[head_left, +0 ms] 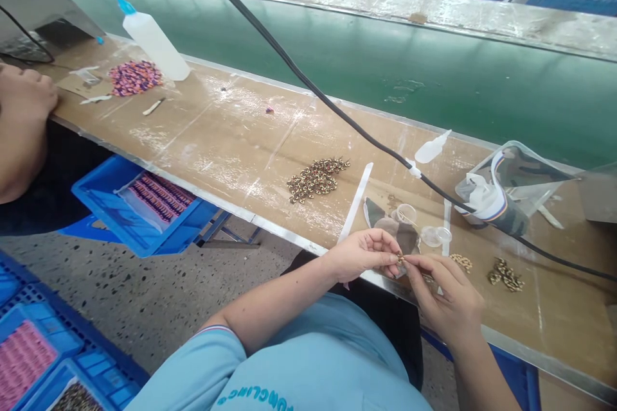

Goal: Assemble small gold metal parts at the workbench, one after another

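Note:
My left hand is closed in a pinch at the table's front edge, holding a small gold-brown piece. Thumb and index finger of my right hand pinch at the same piece from the other side; its exact kind is too small to make out. Just beyond the fingers lie a dark cloth and small clear round dishes. To the right sit a little pile of tan rings and a pile of dark-and-gold pieces. A larger heap of similar dark-and-gold pieces lies to the left.
A black cable crosses the view above the table. At the right stands a clear bag-like container. Farther left are a white squeeze bottle, a pink-purple heap and another person's hand. Blue crates stand below.

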### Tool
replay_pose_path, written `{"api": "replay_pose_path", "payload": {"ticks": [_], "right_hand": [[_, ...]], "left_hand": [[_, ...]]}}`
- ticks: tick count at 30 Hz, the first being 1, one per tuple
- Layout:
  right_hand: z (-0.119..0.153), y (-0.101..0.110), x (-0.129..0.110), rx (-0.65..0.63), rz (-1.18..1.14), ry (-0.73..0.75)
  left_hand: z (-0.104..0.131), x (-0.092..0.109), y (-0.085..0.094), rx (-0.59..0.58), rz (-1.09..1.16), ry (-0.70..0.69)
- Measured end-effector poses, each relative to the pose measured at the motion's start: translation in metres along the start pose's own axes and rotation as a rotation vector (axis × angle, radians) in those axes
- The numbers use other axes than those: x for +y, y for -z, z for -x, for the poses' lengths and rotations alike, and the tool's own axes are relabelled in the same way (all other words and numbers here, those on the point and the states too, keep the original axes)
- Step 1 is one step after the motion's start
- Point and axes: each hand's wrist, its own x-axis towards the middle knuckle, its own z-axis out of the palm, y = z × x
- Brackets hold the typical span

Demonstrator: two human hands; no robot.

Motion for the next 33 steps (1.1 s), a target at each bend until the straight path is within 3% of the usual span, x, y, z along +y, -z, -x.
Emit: {"api": "replay_pose_path", "payload": {"ticks": [27, 33], "right_hand": [[0.0004, 0.0048, 0.0034, -0.055, 0.028, 0.04], [0.0014, 0.0048, 0.0085, -0.049, 0.056, -0.062]], "left_hand": [[-0.0002, 0.001, -0.0004, 0.013, -0.024, 0.041], [-0.0018, -0.0012, -0.0001, 0.032, -0.015, 0.008]]}}
